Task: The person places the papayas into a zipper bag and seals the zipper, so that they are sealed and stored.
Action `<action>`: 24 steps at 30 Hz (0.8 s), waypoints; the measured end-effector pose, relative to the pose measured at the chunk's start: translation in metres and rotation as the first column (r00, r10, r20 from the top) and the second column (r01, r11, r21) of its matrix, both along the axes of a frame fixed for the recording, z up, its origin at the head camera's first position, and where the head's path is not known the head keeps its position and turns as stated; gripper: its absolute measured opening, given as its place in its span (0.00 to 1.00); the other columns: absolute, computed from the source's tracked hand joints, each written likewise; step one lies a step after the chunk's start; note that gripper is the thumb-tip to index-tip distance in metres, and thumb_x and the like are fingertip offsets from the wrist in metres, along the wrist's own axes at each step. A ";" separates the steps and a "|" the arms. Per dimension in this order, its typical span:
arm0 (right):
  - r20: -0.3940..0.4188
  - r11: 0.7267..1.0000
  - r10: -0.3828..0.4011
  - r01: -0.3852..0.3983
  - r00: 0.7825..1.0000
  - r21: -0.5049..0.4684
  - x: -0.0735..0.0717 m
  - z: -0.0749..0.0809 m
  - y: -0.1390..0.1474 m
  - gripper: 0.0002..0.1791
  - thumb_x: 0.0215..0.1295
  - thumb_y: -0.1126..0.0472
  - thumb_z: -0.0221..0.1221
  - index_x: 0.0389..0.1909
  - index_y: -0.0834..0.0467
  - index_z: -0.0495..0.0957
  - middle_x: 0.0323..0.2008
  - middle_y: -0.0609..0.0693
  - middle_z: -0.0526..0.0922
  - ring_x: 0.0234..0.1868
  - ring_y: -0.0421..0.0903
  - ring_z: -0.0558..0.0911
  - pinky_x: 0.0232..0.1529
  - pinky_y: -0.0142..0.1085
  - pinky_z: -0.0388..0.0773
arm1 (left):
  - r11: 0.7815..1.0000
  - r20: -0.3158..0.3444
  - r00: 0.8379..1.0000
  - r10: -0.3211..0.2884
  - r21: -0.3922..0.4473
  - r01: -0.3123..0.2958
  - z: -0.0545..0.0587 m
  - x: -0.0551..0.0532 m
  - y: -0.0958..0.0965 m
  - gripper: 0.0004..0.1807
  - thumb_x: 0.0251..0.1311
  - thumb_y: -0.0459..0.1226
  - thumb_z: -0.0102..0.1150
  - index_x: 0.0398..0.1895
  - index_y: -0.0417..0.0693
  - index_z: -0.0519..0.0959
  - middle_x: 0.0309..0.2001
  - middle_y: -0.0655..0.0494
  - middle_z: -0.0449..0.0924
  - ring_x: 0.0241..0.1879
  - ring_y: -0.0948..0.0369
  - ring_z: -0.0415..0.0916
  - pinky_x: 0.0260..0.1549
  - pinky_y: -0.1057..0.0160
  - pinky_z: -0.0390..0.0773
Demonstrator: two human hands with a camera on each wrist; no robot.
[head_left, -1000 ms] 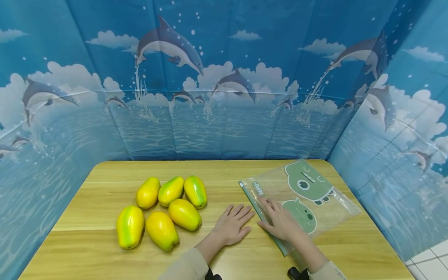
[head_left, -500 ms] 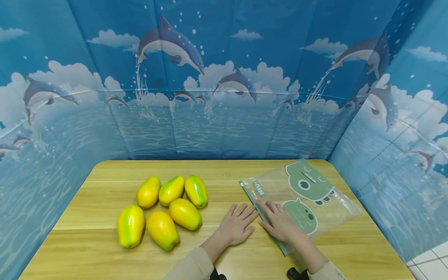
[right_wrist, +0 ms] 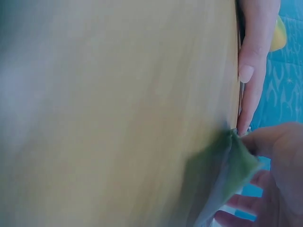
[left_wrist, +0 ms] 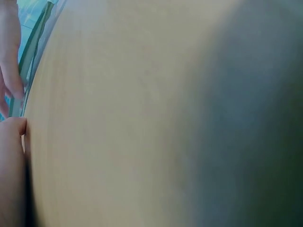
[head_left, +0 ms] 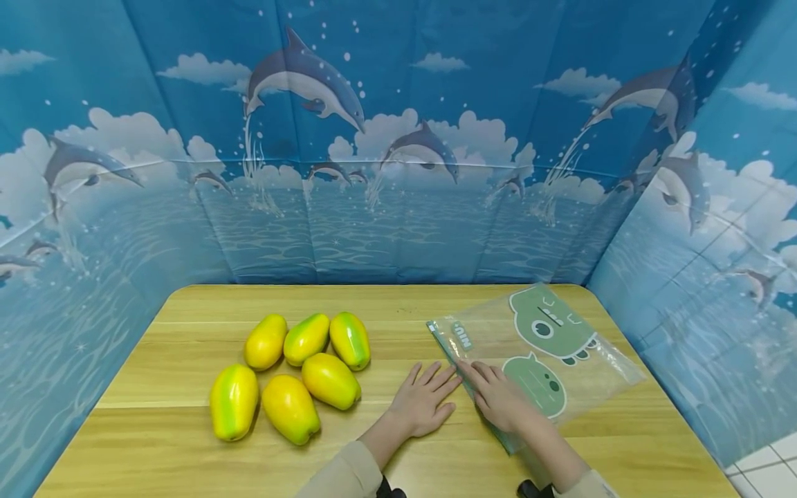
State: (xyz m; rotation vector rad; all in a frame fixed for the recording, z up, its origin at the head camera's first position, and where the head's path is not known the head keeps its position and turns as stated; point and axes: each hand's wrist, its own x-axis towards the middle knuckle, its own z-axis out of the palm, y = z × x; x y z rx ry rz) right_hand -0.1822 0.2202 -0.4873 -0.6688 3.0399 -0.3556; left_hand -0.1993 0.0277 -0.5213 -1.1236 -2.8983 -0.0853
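Observation:
A clear plastic zip bag (head_left: 600,370) printed with green cartoon characters lies flat on the right of the table. My right hand (head_left: 498,398) is at its green-edged opening, fingers over the edge. In the right wrist view, the thumb and fingers of that hand (right_wrist: 284,156) pinch the green edge (right_wrist: 239,172), a corner of it lifted off the table. My left hand (head_left: 418,408) lies flat with fingers spread, its fingertips close to the bag's edge. Several yellow-green papaya-like fruits (head_left: 330,382) are grouped left of my left hand.
The wooden table (head_left: 156,463) has rounded far corners. A blue dolphin-print curtain (head_left: 398,228) hangs behind it and along both sides. White floor tiles (head_left: 772,463) show at the lower right. Black wrist devices (head_left: 535,489) sit at both sleeves.
My right thumb has tucked in at the bag's edge and the fingers have drawn back slightly. The left hand has shifted a little right toward the bag. The fruits stay put.

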 end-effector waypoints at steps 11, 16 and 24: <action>0.029 0.997 0.003 -0.001 1.000 -0.076 0.017 0.005 0.008 0.26 0.65 0.70 0.47 0.64 0.54 0.64 0.61 0.67 0.62 0.59 0.66 0.65 0.54 0.58 0.67 | 1.000 -0.015 1.000 -0.001 0.008 0.001 0.001 0.001 -0.001 0.27 0.69 0.54 0.25 0.70 0.66 0.50 0.71 0.67 0.46 0.70 0.60 0.43 0.67 0.51 0.47; 0.018 0.998 0.026 -0.025 1.000 -0.058 0.023 0.005 0.012 0.24 0.62 0.71 0.50 0.60 0.59 0.68 0.60 0.64 0.65 0.59 0.63 0.66 0.55 0.56 0.67 | 1.000 -0.019 1.000 -0.003 0.027 0.004 0.001 0.001 -0.002 0.27 0.68 0.53 0.27 0.70 0.65 0.52 0.71 0.67 0.47 0.69 0.60 0.44 0.67 0.51 0.47; -0.047 0.999 0.040 -0.042 0.998 -0.035 0.032 0.001 0.013 0.26 0.57 0.74 0.52 0.59 0.62 0.69 0.59 0.62 0.67 0.58 0.62 0.68 0.56 0.54 0.67 | 0.999 -0.019 1.000 -0.009 0.032 0.010 0.000 0.001 -0.001 0.27 0.69 0.54 0.25 0.70 0.65 0.51 0.71 0.66 0.46 0.70 0.60 0.43 0.67 0.51 0.47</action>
